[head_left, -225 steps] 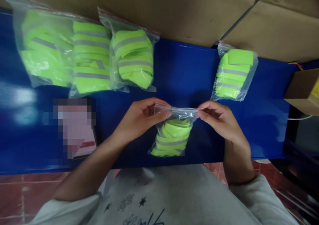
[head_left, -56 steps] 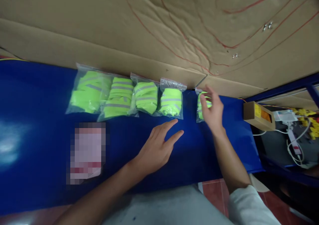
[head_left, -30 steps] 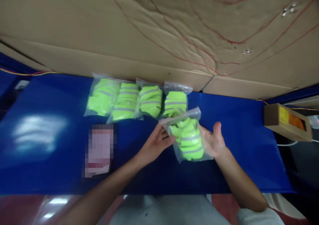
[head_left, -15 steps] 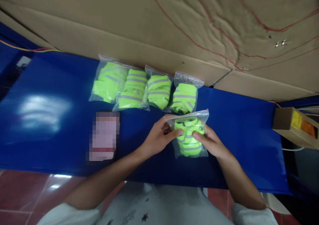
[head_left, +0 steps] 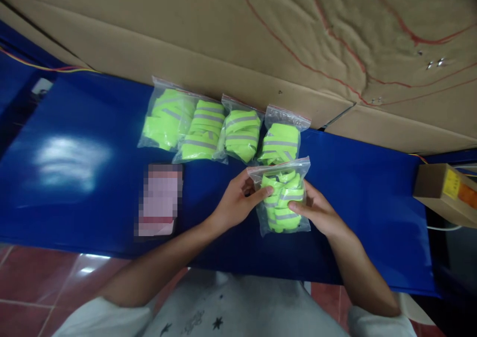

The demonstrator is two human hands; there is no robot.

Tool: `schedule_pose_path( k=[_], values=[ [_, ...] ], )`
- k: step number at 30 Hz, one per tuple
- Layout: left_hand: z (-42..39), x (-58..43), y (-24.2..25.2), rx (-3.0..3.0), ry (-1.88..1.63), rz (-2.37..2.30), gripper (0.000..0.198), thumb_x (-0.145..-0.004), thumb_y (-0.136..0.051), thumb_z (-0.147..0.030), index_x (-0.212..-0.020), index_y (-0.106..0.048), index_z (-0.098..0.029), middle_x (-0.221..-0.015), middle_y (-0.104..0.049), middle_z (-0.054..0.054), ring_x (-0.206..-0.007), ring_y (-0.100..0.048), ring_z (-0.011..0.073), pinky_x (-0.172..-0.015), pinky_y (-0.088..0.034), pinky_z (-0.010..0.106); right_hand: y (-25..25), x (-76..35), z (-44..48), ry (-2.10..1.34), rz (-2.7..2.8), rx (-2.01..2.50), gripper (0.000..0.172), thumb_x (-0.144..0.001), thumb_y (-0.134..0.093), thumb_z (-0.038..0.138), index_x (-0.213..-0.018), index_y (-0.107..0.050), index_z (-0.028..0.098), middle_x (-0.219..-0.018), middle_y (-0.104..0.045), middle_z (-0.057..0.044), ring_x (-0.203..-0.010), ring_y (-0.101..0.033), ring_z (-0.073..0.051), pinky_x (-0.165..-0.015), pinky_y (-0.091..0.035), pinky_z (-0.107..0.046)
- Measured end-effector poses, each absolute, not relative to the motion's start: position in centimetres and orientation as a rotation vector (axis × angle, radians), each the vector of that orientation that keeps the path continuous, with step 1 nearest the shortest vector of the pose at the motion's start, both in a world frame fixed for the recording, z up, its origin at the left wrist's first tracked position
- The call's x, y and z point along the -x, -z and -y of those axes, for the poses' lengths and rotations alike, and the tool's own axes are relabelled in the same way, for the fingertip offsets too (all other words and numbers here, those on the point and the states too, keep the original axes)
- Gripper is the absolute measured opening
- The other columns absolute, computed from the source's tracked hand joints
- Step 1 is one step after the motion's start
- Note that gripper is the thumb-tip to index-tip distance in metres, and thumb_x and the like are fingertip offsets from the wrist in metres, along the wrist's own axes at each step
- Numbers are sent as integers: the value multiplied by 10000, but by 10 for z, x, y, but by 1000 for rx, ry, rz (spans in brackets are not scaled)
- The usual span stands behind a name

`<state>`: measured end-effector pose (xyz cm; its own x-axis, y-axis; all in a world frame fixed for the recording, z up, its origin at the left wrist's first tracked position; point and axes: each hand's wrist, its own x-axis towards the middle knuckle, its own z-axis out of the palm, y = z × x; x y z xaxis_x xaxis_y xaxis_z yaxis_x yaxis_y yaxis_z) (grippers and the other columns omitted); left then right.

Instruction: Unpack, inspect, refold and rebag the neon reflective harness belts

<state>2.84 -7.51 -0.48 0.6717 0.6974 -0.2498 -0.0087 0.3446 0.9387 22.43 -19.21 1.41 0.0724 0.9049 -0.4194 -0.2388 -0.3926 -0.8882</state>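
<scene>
Between my two hands I hold a clear zip-lock bag (head_left: 285,208) packed with folded neon-yellow fabric that has grey reflective stripes. My left hand (head_left: 238,198) grips the bag's left side, thumb across the front and fingers partly hidden behind. On the right edge, my right hand (head_left: 316,209) presses its thumb to the front; its fingers are out of sight behind the bag. Several similar filled bags lie in a row beyond, the leftmost bag (head_left: 167,118) and the rightmost bag (head_left: 280,140) among them. The held bag's top overlaps the lower edge of the rightmost one.
A blue table (head_left: 85,198) runs below a brown cardboard-like panel (head_left: 179,43) with red wires. A blurred-out flat object (head_left: 160,200) lies left of my hands. An open cardboard box (head_left: 432,183) stands at the far right, beside a white cable (head_left: 443,227).
The held bag has tilted slightly, and my right thumb sits a little lower on it. The whole view has shifted a little; the bags in the row stay in place.
</scene>
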Motion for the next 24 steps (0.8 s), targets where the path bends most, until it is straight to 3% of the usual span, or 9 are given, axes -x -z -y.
schedule_pose_path(
  k=[8,12,16,19,24],
  values=[
    [76,-28,3,-1178,-526,-747,446,-838,-823,-422,-1181,-678,-178,-1055,-726,53,-959,-680,192,-800,-539,272,-13,-220,193,-1446,651,1394,521,-816,-869,364,-1298,-690,279,-1185,-772,-26,-1031,-736,-208,-836,-613,-290],
    [77,-29,1,-1168,-532,-719,443,-848,-817,-406,-1205,-670,-190,-1147,-718,65,-1026,-684,202,-877,-549,294,-12,-221,194,-1425,672,1384,466,-828,-862,337,-1266,-710,289,-1159,-776,-14,-1011,-736,-195,-822,-610,-275],
    [77,-29,-2,-1117,-488,-636,463,-856,-812,-409,-1252,-682,-207,-1206,-722,69,-1143,-674,238,-989,-531,338,-10,-220,195,-1465,736,1326,526,-833,-859,304,-1324,-670,324,-1211,-762,-1,-1056,-737,-188,-847,-607,-264],
    [75,-28,-4,-1126,-398,-633,438,-852,-814,-425,-1206,-711,-187,-1084,-727,61,-1040,-687,228,-895,-538,311,-7,-218,197,-1464,758,1309,569,-844,-849,283,-1368,-634,332,-1283,-742,-5,-1137,-727,-197,-916,-601,-278],
    [72,-23,-4,-1293,-467,-661,262,-868,-799,-401,-963,-728,-167,-865,-608,7,-817,-593,144,-712,-459,239,-4,-216,199,-1433,779,1325,586,-849,-844,272,-1386,-612,309,-1331,-729,-21,-1183,-718,-208,-1005,-587,-316]
  ],
)
